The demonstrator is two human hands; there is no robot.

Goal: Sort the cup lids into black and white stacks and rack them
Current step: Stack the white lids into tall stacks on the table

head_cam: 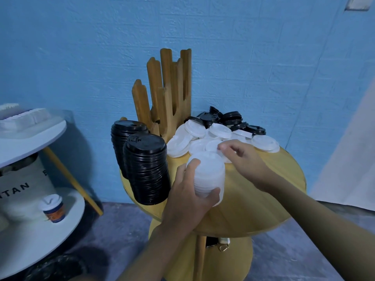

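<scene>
- Our left hand (188, 197) is closest. Its fingers and thumb curl round a white stack (209, 171) of smooth, round plastic lids. We cannot tell if the stack rests on the worktop (253, 199) or is held just over it.
- The worktop is round, yellow and wooden, with thin lines in the grain.
- Our right hand (243, 157) is a bit farther, beside the top of the white stack. Its bent fingers pinch the rim of one white lid (226, 159) at the near edge of the pile.
- To the left stand two black stacks (147, 171) of shiny, ribbed lids, tall like towers and close together.
- Behind our hands lie loose white lids (203, 134), flat and round, heaped on each other.
- Past them lie loose black lids (229, 118), near the far edge of the worktop.
- The wooden rack (168, 94) stands upright at the back, made of tall brown slats with slots between.
- Far left, a round white shelf (40, 230) carries a small paper cup (53, 208). We cannot read its label. A pale bag (20, 187) shows the letters "NTAN".
- The wall (81, 57) is blue and bumpy.
</scene>
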